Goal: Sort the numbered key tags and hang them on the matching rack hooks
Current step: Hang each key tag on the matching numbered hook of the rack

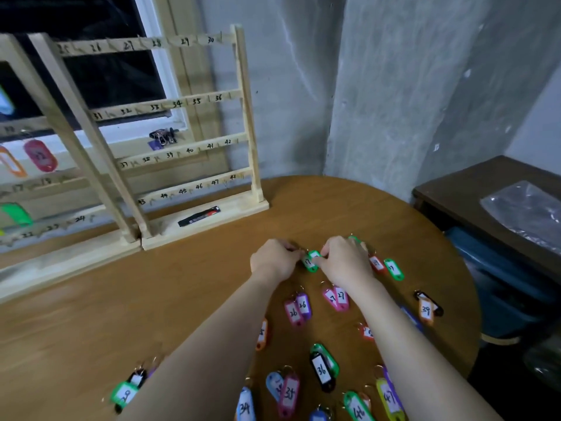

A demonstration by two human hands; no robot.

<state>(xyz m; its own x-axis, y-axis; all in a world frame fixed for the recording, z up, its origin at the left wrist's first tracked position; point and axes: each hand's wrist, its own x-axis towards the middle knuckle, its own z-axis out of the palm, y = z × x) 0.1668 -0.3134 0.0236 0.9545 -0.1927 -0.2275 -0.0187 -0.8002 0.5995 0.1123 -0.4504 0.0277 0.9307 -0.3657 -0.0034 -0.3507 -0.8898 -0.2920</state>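
Head view, and you've got both hands working together near the middle of the round wooden surface (194,287). Your left hand (273,259) has its fingers curled in at the metal ring end of a green key tag (311,261), and your right hand (344,258) pinches the tag's body from three o'clock, so both grips are pressed onto that one tag. Its number looks like 17, though your fingers cover part of it.

At three o'clock from your right hand, a red tag (376,264) and another green tag (394,269) lie side by side. Down toward six o'clock, two tags marked 26 (298,309) sit paired, and two pink tags marked 27 (337,298) lie just beside your right wrist. An orange tag marked 39 (425,310) lies on a black one at four o'clock. The black tag marked 36 (321,370) lies over a green one between your forearms.

Up at eleven o'clock the wooden rack (194,147) stands upright, rows numbered 25 to 48, with a second rack (36,183) at nine o'clock already carrying a few tags.
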